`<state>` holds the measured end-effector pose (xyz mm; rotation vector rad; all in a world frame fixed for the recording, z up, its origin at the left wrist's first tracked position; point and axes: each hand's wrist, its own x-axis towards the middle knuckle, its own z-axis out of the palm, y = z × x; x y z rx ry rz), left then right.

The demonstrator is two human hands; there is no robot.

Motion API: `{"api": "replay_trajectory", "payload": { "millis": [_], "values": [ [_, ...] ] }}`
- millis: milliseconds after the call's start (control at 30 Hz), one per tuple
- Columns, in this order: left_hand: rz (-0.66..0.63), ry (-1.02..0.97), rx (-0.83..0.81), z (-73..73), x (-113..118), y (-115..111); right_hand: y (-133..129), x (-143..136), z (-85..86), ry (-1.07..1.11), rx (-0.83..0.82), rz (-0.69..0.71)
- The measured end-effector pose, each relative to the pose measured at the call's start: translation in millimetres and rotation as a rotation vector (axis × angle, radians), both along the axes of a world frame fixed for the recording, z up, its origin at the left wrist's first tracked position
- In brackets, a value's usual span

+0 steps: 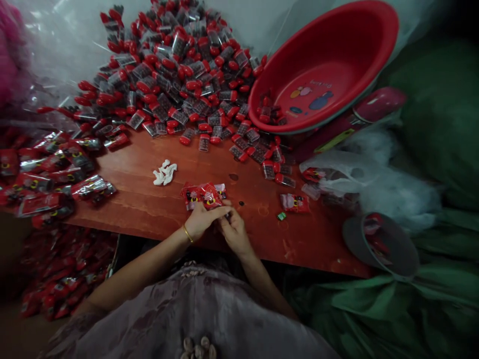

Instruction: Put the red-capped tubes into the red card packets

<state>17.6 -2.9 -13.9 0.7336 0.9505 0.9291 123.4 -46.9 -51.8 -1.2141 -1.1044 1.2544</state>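
Note:
Near the table's front edge, my left hand, with a gold bracelet at the wrist, is closed on a shiny red packet. My right hand meets it from the right, its fingers bent together at the packet's lower right corner; what they pinch is too small to make out. Beneath and beside the held packet lie other red and pink wrappers with black and yellow print. White crumpled pieces rest on the wood to the left. To the right are a flat red and pink packet and a small green piece.
Clear tubes with red caps form a large heap at the back. A red basin leans at the back right. Filled red packets are piled left, more below the table. A grey bin and plastic bags stand right.

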Motion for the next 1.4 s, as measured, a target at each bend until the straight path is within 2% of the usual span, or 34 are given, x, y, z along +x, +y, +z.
{"api": "replay_trajectory", "payload": {
  "millis": [67, 133, 300, 433, 533, 667, 833, 933, 1033, 1100, 1300, 1400],
  "values": [
    [-0.092, 0.022, -0.029, 0.0, -2.4, 1.0, 1.6, -3.9, 0.5, 0.045, 0.002, 0.003],
    [-0.123, 0.006, -0.038, 0.7, -4.5, 2.3, 2.7, -7.0, 4.0, 0.081, -0.014, 0.021],
    [0.062, -0.048, 0.017, 1.3, -5.0, 3.7, 4.5, -13.0, 15.7, 0.033, -0.036, 0.012],
    [0.0, -0.042, -0.09, 3.4, -7.9, 4.4, 3.9, -17.1, 22.9, 0.116, -0.052, 0.015],
    [0.057, -0.117, -0.113, 10.4, -9.9, 5.8, 1.6, -15.7, 26.2, 0.093, -0.055, 0.023],
    [0.087, -0.141, -0.096, 17.3, -6.0, 3.2, 0.2, -14.0, 26.1, 0.057, -0.059, -0.035],
    [0.004, -0.023, -0.06, 9.6, -1.9, -6.6, 3.9, -20.2, 27.3, 0.071, -0.051, -0.101],
    [-0.027, -0.034, -0.028, 6.0, -6.1, -8.4, 7.0, -20.8, 30.2, 0.068, -0.043, -0.067],
    [-0.013, -0.111, 0.025, 7.4, -11.3, -6.2, 11.2, -16.2, 32.7, 0.059, -0.049, 0.017],
    [0.029, -0.143, -0.001, 9.1, -12.9, -4.5, 15.1, -13.3, 33.3, 0.078, -0.071, 0.048],
    [0.061, -0.194, -0.087, 10.9, -10.3, -5.2, 26.4, -22.7, 28.9, 0.106, -0.124, -0.053],
    [0.057, -0.204, -0.078, 12.5, -13.2, -3.9, 30.4, -29.2, 25.4, 0.037, -0.068, -0.032]
  ]
}}
